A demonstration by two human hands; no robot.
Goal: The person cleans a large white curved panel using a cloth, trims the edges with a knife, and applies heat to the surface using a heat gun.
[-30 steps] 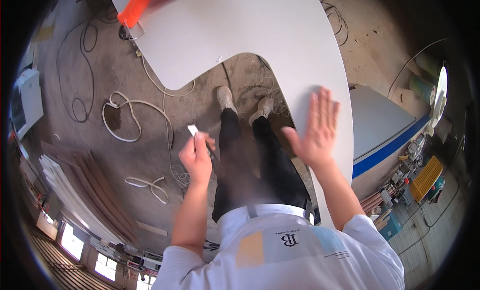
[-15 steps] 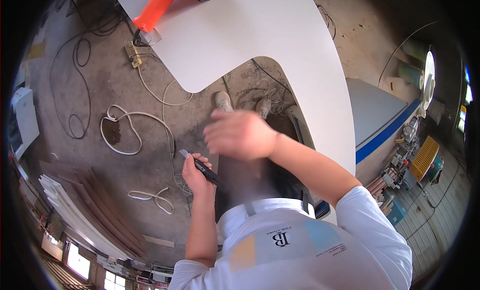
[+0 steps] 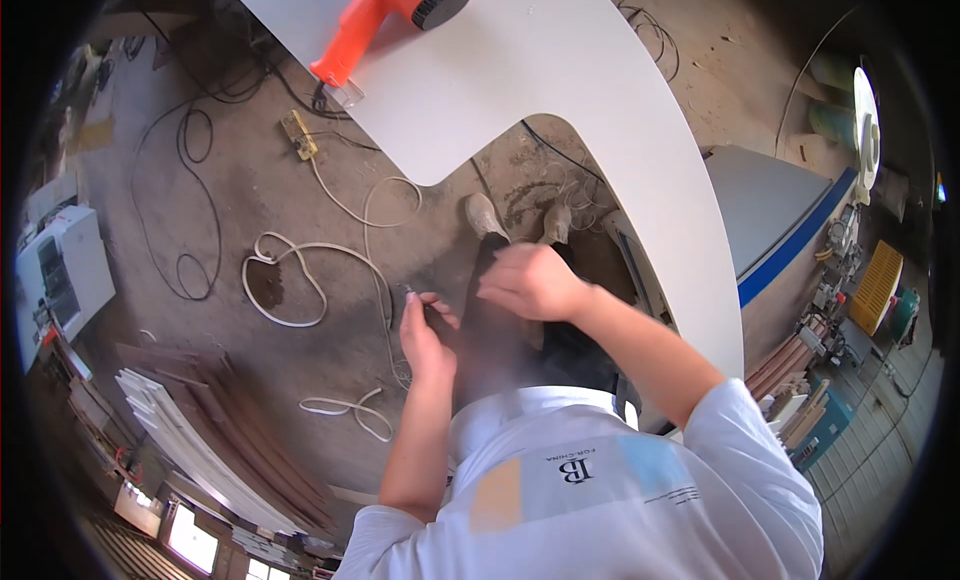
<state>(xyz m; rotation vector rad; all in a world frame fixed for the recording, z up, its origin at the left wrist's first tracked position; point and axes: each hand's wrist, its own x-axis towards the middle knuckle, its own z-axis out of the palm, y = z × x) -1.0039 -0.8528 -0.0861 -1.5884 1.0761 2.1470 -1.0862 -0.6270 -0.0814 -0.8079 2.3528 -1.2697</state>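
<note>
Above my left thigh, my left hand [image 3: 428,342] is closed around a utility knife [image 3: 408,291]. Its blade tip shows past the thumb, while the fingers hide most of the handle. My right hand [image 3: 537,283] hovers over my legs, apart from the left, with its fingers bent together. Whether they pinch anything small cannot be made out. In front of me lies a white curved board [image 3: 650,130] with a rounded cutout facing me. An orange hair dryer or heat gun [image 3: 350,42] with a black round end rests on its far part.
White edging strip [image 3: 300,250] lies looped on the floor at left, near a power strip [image 3: 297,135] with cords. Stacked long boards [image 3: 205,430] lie lower left. At right stand a grey-topped table with a blue edge [image 3: 790,245] and a yellow crate [image 3: 876,287].
My right hand's fingers have gone from stretched out to bent together. My left hand has turned, so the knife's handle shows less. The whole scene has shifted slightly right in view.
</note>
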